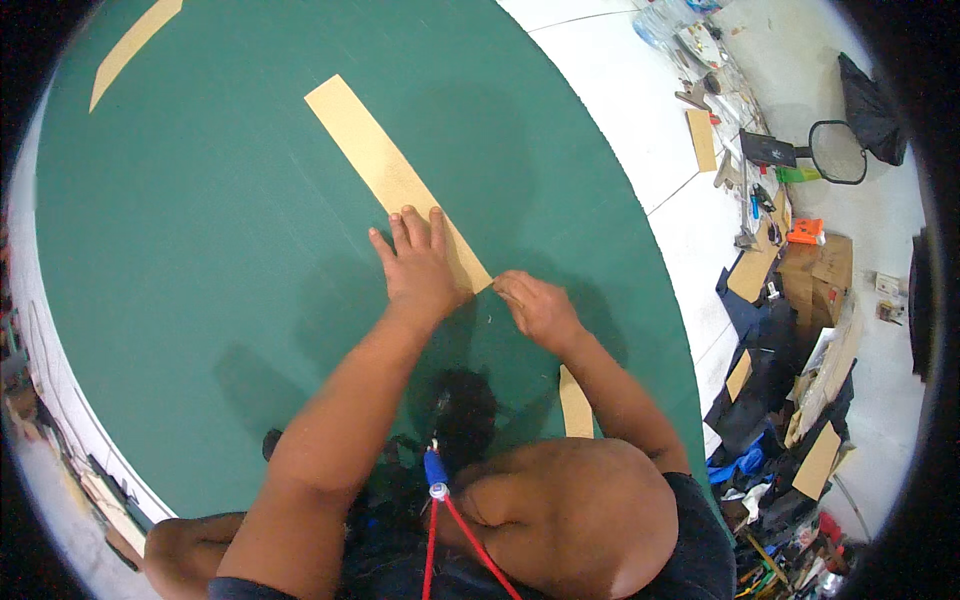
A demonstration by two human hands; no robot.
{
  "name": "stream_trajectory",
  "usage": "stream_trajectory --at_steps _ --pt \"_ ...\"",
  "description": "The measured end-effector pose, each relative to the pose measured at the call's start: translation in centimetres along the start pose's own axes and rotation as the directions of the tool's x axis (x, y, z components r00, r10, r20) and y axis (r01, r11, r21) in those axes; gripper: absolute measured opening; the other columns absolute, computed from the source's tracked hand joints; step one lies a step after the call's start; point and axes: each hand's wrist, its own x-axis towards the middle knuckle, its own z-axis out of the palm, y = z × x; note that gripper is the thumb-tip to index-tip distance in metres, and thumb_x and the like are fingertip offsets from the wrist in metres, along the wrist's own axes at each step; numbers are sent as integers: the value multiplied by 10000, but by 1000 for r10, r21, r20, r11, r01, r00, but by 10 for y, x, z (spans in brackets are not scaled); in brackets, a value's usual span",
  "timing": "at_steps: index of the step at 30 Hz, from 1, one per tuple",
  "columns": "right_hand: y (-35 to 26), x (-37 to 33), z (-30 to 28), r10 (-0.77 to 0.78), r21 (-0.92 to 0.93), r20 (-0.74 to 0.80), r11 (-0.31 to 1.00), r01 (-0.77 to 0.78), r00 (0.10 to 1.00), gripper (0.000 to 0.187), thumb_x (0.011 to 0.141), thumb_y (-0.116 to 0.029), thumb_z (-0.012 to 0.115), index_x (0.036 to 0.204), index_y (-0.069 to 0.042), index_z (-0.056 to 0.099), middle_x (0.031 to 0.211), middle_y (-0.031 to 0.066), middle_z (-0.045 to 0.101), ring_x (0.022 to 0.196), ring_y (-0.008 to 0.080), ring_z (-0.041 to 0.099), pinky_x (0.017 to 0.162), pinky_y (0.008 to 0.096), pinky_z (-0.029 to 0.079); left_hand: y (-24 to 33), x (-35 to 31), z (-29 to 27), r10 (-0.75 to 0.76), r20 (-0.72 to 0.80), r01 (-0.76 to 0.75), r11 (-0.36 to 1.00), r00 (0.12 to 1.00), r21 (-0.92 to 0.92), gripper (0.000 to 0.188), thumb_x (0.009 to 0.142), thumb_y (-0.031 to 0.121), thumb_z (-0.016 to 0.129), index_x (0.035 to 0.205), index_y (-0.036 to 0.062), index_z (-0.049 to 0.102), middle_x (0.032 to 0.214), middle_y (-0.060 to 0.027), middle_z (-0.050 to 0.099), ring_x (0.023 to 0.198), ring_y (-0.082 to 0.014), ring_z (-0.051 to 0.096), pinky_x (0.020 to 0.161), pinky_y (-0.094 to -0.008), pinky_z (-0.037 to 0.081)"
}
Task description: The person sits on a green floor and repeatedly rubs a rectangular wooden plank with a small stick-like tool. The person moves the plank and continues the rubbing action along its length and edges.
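A long tan strip (372, 152), flat and straight-edged, lies slantwise on a green surface (220, 230). My left hand (415, 262) rests flat on its nearer part with the fingers spread. At the strip's near right corner is my right hand (535, 303), its fingers closed in a pinch by the edge. Whatever those fingertips may hold is too small or hidden to make out. Another tan piece (576, 405) lies beside my right forearm, partly covered by my body. At the far left is a further tan strip (130, 50).
White floor tiles (610, 120) border the green surface on the right. Along the wall are a cardboard box (818, 275), an orange packet (806, 231), a black bag (870, 110), dark cloth (765, 350) and tan offcuts. A red cord (430, 545) with a blue end hangs before me.
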Motion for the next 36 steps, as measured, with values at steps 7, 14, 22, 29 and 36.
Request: stream_trajectory --at_steps 7,14,22,29,36 --pt "4 -10 -3 15 -77 37 997 -12 999 261 972 -119 574 1227 -95 625 1284 125 647 1060 357 685 874 450 599 1 -1 -6 22 36 -22 1000 999 -5 1335 648 667 853 1644 96 172 1653 -273 217 1539 -447 235 1197 -699 184" --pt "1 -2 3 33 29 -41 999 -32 999 238 965 -117 589 1194 -87 647 1222 124 679 1045 348 693 866 452 597 -1 -1 -8 28 34 -27 999 999 -37 1337 636 631 880 1641 95 181 1650 -273 225 1538 -452 235 1197 -703 184" --pt "14 120 12 -122 2 -228 992 125 966 214 978 -170 597 1167 -103 669 1170 114 722 1017 356 702 843 460 586 -2 -1 -1 54 14 -53 997 998 -60 1345 635 635 882 1643 93 176 1668 -269 200 1552 -458 201 1195 -716 163" --pt "2 160 0 84 252 -365 968 12 927 244 1022 -216 576 1176 -84 712 1202 130 721 1051 360 699 899 440 565 -4 -2 -1 67 47 -65 997 997 -28 1354 655 727 821 1653 106 149 1678 -274 173 1564 -451 170 1197 -718 138" --pt "-8 74 2 555 613 -301 736 -288 776 283 1052 -231 544 1236 -61 675 1160 162 712 1073 352 683 922 415 534 -36 -13 20 170 -213 -193 977 962 -93 1022 811 691 715 1567 93 376 1657 -224 263 1557 -421 212 1208 -709 106"
